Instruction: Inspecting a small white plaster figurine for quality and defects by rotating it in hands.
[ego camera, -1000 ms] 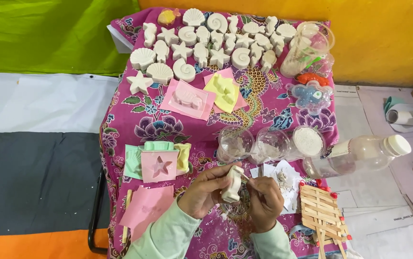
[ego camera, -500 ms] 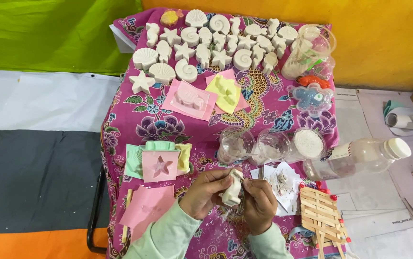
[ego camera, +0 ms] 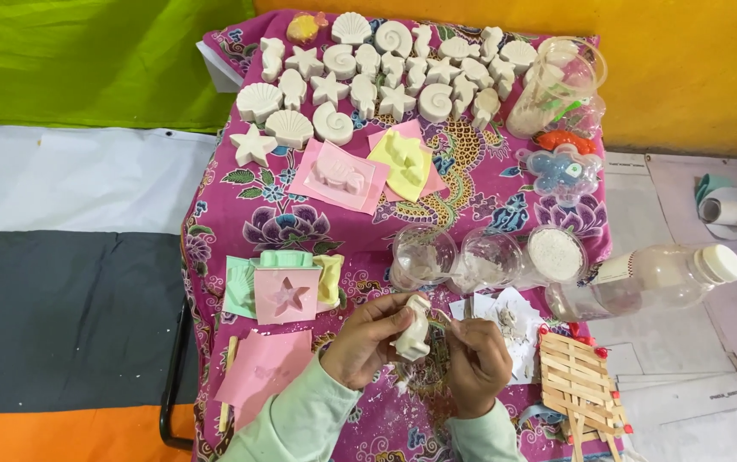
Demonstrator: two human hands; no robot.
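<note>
— Two hands are working at the near edge of the pink cloth-covered table (ego camera: 240, 205): the left hand (ego camera: 368, 338) is gripping a small white plaster figure (ego camera: 414, 329), fingers curled round it, while the right hand (ego camera: 475, 364) is pinching a thin tool against it.

— How much is getting done?

— Rows of finished white casts (ego camera: 368, 73) are sitting at the far end (shells, stars, seahorses), and moulds, like the pink star mould (ego camera: 287, 295), are lying nearby; this piece, I judge, is being trimmed.

— Anything changing?

— Barely; the right hand is sitting slightly lower than half a second ago.
</note>
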